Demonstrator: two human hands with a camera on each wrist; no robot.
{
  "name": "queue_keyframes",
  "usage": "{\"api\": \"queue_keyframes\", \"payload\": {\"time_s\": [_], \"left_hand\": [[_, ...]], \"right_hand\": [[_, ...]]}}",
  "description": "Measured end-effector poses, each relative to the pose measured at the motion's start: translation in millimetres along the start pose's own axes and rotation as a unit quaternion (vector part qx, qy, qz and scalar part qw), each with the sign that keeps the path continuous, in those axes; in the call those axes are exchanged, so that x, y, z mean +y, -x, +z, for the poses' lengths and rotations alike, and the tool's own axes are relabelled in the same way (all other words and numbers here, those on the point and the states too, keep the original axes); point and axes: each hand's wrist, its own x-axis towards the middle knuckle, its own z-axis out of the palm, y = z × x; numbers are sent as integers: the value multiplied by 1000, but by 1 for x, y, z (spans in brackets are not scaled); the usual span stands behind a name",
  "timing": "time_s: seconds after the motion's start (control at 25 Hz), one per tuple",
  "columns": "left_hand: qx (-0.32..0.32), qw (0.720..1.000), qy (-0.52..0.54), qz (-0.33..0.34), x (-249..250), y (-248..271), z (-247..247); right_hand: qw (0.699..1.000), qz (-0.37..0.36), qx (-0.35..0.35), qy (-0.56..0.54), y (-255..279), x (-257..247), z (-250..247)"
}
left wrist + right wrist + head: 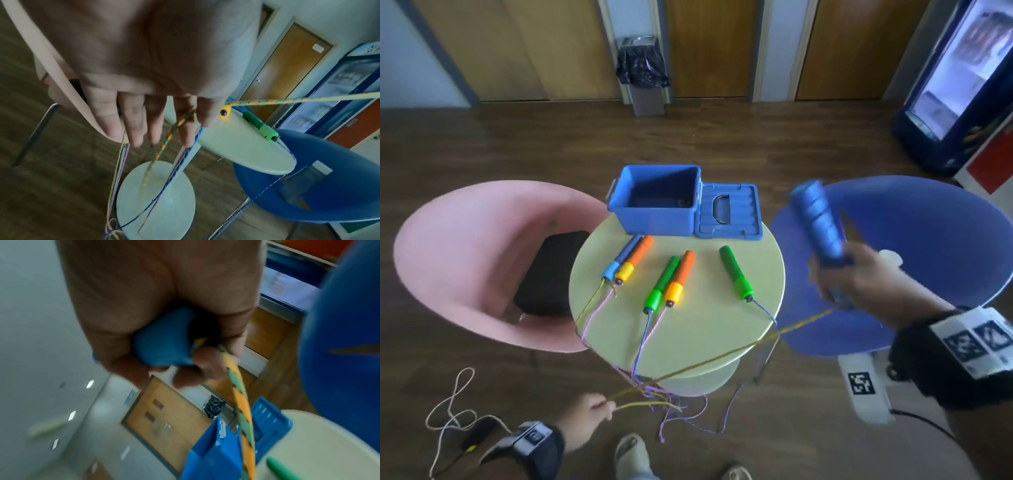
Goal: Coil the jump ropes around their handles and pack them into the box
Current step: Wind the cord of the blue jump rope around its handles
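Note:
My right hand [859, 277] grips a blue jump-rope handle [816, 222] raised to the right of the round table [705, 329]; the same blue handle [162, 345] fills its fist in the right wrist view. A yellow-green rope [722, 358] runs taut from it down to my left hand [592, 416], which pinches the rope [164, 144] below the table's front edge. Several handles lie on the table: a blue and orange pair [628, 258], a green and orange pair [669, 282], a lone green handle [736, 277]. The open blue box [657, 200] stands at the back.
The box lid [729, 210] lies flat to the right of the box. A pink chair [465, 257] stands left of the table, a blue chair [911, 240] right. Loose ropes [671, 404] hang tangled off the front edge to the floor. A white cable [448, 404] lies at lower left.

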Motion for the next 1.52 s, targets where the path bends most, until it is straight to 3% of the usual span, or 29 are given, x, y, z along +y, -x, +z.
{"api": "queue_keyframes", "payload": {"time_s": [0.08,0.12,0.24,0.36,0.52,0.64,0.72,0.84,0.88,0.96,1.12,1.28,1.4,1.52], "left_hand": [[63,995,69,24,5,12,-11],[71,993,82,38,17,18,-19],[31,991,32,127,76,33,-37],[50,973,-41,220,123,42,-52],[68,975,54,206,103,38,-58],[82,985,92,125,45,35,-39],[74,991,107,43,-4,39,-20],[73,988,130,-37,-49,48,-2],[82,986,137,-43,-49,52,-3],[107,986,126,4,-29,58,-13],[124,970,30,208,53,71,-48],[136,945,72,287,118,79,-78],[100,945,107,294,112,76,-82],[120,958,99,241,74,68,-69]], "right_hand": [[956,-1,-105,275,3,2,18],[932,-14,-166,323,5,-3,35],[904,-56,-315,283,7,-19,93],[904,-26,-412,113,-3,-33,139],[929,-32,-366,41,-15,-31,141],[948,-1,-252,-195,-19,-28,114],[921,8,-124,-370,-28,-24,91],[879,5,10,-478,-39,-15,65],[880,-4,19,-474,-38,-14,62],[910,-21,-4,-414,-32,-17,67],[970,-36,-176,-164,-14,-43,115],[937,-33,-348,6,-7,-53,168],[937,-7,-348,34,-10,-53,173],[936,15,-330,121,-12,-53,155]]}}
